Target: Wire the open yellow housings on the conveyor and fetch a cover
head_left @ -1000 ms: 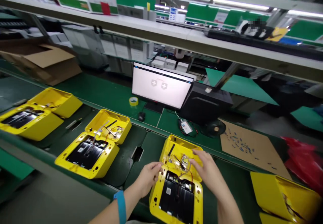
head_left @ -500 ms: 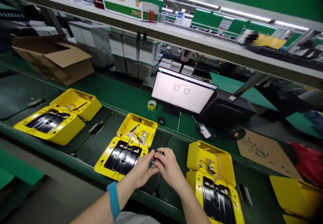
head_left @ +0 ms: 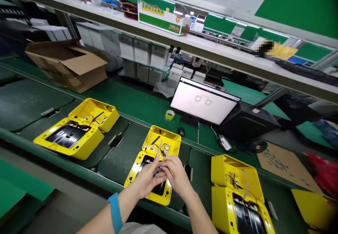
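Observation:
Over the middle open yellow case (head_left: pixel 167 196) my two hands meet. My left hand (head_left: pixel 146 180), with a blue band (head_left: pixel 115 211) on its wrist, is cupped around several small dark-blue parts (head_left: pixel 156 174), too small to name exactly. My right hand (head_left: pixel 177 176) has its fingertips bent together against the left fingers; whatever they pinch is hidden. Inside the case body sits a black rounded part (head_left: pixel 158 189), partly covered by my hands. The lid (head_left: pixel 175 140) lies open behind it, with a circuit board (head_left: pixel 166 149), wires and a pale ribbon cable (head_left: pixel 158 148).
Similar open yellow cases stand left (head_left: pixel 88 146) and right (head_left: pixel 219 206) on the dark green conveyor (head_left: pixel 116 160). Behind are a monitor (head_left: pixel 204 102), mouse (head_left: pixel 181 131), tape roll (head_left: pixel 169 114) and open carton (head_left: pixel 87 67). Small blue parts lie on a cardboard sheet (head_left: pixel 298 174) at right.
The cases have shifted right in view, further than the monitor and other background. The middle case is now beneath my hands, which stay together around the small blue parts.

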A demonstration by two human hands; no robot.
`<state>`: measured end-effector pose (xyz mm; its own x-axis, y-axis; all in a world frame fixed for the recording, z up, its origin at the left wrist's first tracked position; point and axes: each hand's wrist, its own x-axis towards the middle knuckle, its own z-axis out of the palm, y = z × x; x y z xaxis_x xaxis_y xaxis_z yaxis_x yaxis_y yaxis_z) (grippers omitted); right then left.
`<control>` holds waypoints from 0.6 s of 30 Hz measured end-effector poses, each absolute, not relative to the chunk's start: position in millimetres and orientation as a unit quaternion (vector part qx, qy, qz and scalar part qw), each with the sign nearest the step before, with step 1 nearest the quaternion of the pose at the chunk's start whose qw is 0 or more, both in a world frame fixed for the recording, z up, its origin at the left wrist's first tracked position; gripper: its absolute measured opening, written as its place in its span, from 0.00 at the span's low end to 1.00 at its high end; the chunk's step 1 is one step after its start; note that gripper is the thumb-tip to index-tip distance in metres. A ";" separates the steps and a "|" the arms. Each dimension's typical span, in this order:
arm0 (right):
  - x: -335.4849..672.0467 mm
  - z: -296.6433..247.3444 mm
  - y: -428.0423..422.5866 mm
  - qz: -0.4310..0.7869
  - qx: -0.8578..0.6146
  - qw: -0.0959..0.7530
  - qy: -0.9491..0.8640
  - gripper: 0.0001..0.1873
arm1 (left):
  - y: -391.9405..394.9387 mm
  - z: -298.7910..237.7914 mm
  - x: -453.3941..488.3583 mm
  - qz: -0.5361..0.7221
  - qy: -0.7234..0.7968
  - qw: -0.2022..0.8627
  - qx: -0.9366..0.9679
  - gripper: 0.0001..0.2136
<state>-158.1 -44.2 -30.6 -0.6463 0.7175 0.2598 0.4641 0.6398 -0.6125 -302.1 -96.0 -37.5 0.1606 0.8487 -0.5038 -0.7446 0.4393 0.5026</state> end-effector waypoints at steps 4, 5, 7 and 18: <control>-163.0 -36.3 -38.9 0.216 -0.313 0.215 -0.900 0.09 | -96.3 -51.9 -324.8 0.453 0.441 0.763 0.136 0.17; -164.2 -37.0 -38.2 0.218 -0.300 0.200 -0.907 0.09 | -96.5 -55.5 -330.1 0.438 0.449 0.764 0.155 0.17; -167.2 -39.0 -35.9 0.251 -0.278 0.182 -0.909 0.09 | -96.8 -61.2 -338.9 0.411 0.467 0.760 0.186 0.16; -203.0 -141.6 62.0 0.459 -0.515 0.248 -0.680 0.12 | -85.3 -71.3 -360.3 0.433 0.525 0.711 0.177 0.19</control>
